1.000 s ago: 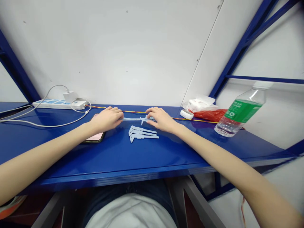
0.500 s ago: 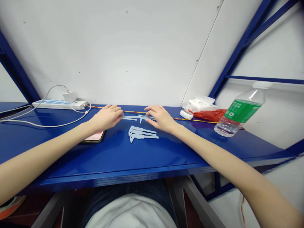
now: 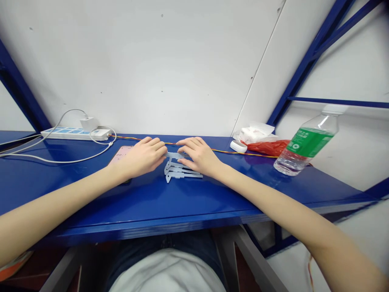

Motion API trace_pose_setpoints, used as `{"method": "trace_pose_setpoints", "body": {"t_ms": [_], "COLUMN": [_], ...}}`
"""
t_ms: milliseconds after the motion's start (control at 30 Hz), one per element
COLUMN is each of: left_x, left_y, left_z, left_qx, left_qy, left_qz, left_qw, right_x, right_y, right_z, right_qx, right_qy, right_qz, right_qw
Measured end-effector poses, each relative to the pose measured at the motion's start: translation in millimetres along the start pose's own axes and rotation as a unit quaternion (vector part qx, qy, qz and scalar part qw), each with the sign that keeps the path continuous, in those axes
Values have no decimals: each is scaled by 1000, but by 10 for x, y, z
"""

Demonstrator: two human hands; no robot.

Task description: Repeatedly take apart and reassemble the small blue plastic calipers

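Two hands are at work: left hand [image 3: 142, 157] and right hand [image 3: 197, 156] curl their fingers around one pale-blue plastic caliper [image 3: 174, 155], its ends hidden; a firm grip cannot be told. Three more plastic calipers [image 3: 184, 174] lie stacked just below on the blue bench [image 3: 60, 190]. One phone [image 3: 120, 153] lies partly under the left wrist; one water bottle [image 3: 306, 142] sits well right.

On the glossy blue metal worktop [image 3: 182, 202], a stack of pale blue plastic caliper pieces [image 3: 182, 172] is placed between the left hand [image 3: 142, 157] and the right hand [image 3: 197, 156]. A flat smartphone [image 3: 120, 153] is partly covered by the left wrist, and a white power strip [image 3: 74, 134] is set behind it. A clear plastic water bottle [image 3: 306, 146] is stood at the far right, just before a red plastic bag [image 3: 269, 147].
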State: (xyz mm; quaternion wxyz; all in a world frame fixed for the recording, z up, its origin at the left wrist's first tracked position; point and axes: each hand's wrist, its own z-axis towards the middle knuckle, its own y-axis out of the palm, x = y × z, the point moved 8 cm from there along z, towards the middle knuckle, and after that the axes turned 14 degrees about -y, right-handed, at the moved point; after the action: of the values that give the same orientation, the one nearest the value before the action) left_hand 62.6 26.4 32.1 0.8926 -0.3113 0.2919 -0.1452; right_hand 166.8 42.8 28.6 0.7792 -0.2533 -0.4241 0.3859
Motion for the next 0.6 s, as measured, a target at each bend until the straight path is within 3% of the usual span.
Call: {"method": "trace_pose_setpoints", "body": {"t_ms": [200,400,600], "left_x": [-14,-263,-20], "left_y": [-7,126,166], "left_z": [12,6,-16], "left_qx": [-11,-61,-124], "left_qy": [-20,-125,-64], "left_qz": [-11,-11,-36], "left_qw": [1000,990,990], "right_x": [23,196,65], "right_y": [8,45,-10], "right_z": [-22,-103,-43], "right_qx": [-3,3,19], "right_qy": [13,92,55], "right_qz": [-14,-17,-7], "right_qw": [1000,996,998]}}
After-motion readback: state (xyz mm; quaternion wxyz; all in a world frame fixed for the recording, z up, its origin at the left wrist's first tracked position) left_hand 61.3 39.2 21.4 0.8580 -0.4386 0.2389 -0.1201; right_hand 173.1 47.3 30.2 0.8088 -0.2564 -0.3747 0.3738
